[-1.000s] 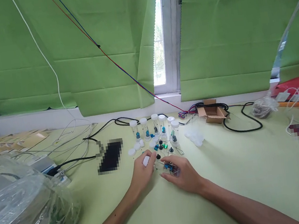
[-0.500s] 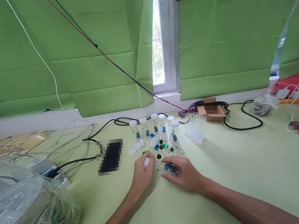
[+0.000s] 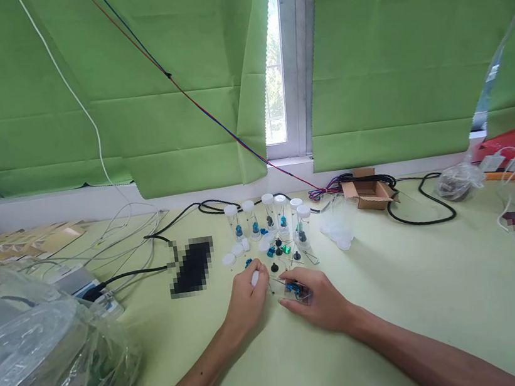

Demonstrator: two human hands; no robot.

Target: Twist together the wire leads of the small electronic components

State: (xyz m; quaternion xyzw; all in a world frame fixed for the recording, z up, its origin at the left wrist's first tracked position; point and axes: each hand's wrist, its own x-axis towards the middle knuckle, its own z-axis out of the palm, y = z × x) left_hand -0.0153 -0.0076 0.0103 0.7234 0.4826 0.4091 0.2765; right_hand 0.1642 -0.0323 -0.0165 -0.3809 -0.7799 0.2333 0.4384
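Observation:
My left hand [image 3: 245, 296] is closed around a white cap [image 3: 255, 278], which shows between thumb and fingers. Lying on its side in my right hand [image 3: 322, 298] is a clear plastic tube [image 3: 297, 291] with blue and metal parts inside. The tube's near end points toward my left hand, and a thin dark piece [image 3: 273, 290] shows between the two. Just beyond my hands are a black knob-like part [image 3: 274, 267], a green part [image 3: 286, 249] and bent metal pieces [image 3: 312, 258]. Several capped clear tubes [image 3: 235, 224] stand upright behind them, beside loose white caps [image 3: 229, 259].
A clear plastic bag [image 3: 338, 226] lies right of the tubes, with an open cardboard box [image 3: 367, 191] and black cable [image 3: 452, 213] behind. At left are a blurred dark object [image 3: 192, 266], a white power strip [image 3: 73, 285] with cables, and a large plastic-wrapped reel [image 3: 47, 366].
The whole view has shifted slightly with my head. Both hands keep nearly the same grip and place over the table.

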